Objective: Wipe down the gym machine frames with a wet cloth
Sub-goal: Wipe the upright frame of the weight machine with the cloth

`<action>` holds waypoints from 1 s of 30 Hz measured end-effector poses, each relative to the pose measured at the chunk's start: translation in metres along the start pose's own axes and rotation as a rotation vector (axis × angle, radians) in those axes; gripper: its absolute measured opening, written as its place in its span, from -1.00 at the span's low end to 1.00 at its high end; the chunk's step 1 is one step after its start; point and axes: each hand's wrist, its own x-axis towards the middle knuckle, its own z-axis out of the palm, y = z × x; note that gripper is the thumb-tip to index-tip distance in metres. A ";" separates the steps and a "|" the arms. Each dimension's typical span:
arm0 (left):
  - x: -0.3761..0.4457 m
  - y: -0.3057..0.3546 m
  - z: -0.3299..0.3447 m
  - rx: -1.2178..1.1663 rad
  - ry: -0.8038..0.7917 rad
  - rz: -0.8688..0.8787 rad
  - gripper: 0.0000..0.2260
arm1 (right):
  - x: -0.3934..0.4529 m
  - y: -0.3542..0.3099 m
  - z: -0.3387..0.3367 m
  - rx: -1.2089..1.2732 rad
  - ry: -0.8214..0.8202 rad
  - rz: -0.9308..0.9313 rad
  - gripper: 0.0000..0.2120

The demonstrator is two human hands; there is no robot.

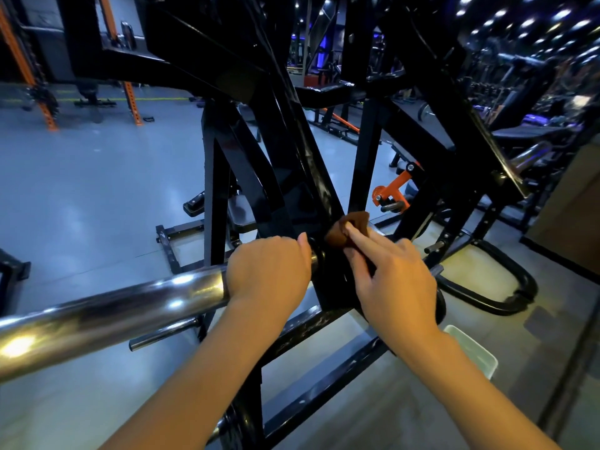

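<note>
Fingers point(357, 233) of the right hand point(394, 274) lie mostly straight, the forefinger stretched out and pressing a small crumpled brown cloth point(347, 228) against the black painted steel frame of the gym machine point(311, 177). How the thumb sits under the cloth cannot be told. The cloth touches the frame where a slanted black beam meets the pivot, just above the hand. The left hand point(269, 269) is curled over the inner end of a thick polished chrome bar point(113, 313), gripping it right where the bar enters the frame; its thumb tip lies close to the cloth, with a black collar between them.

Below the frame and to the right of the right forearm, a pale translucent rectangular plastic tub point(474, 352) stands on the grey gym floor point(97, 190); what it holds cannot be made out, as the forearm hides part of it and its inside looks only pale. Beyond the frame, an orange metal lever with a round hub point(391, 186) sits on another machine. Far left of the frame, orange perforated rack uprights point(48, 115) rise from the floor.
</note>
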 end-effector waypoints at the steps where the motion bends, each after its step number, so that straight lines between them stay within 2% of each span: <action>1: 0.000 0.000 0.000 0.001 0.003 0.001 -0.44 | 0.002 0.003 0.001 -0.025 0.016 0.004 -0.67; 5: -0.002 0.000 -0.002 -0.003 0.020 0.016 -0.43 | 0.038 0.003 0.018 0.039 0.011 0.125 -0.69; 9: -0.003 -0.001 -0.003 0.009 0.037 0.036 -0.42 | 0.038 -0.002 0.017 0.101 -0.021 0.036 -0.67; 13: -0.002 0.000 -0.002 0.003 0.029 0.021 -0.44 | 0.006 0.006 0.002 -0.013 -0.013 -0.042 -0.65; 19: -0.002 -0.001 -0.002 -0.014 0.003 0.002 -0.42 | 0.046 -0.004 0.016 0.053 -0.023 0.106 -0.70; 25: -0.002 0.000 -0.001 0.005 0.004 -0.002 -0.44 | 0.014 -0.004 0.005 -0.009 -0.005 -0.037 -0.66; 30: -0.003 0.001 -0.002 0.008 0.013 0.005 -0.44 | 0.031 0.003 0.014 0.010 0.031 0.100 -0.69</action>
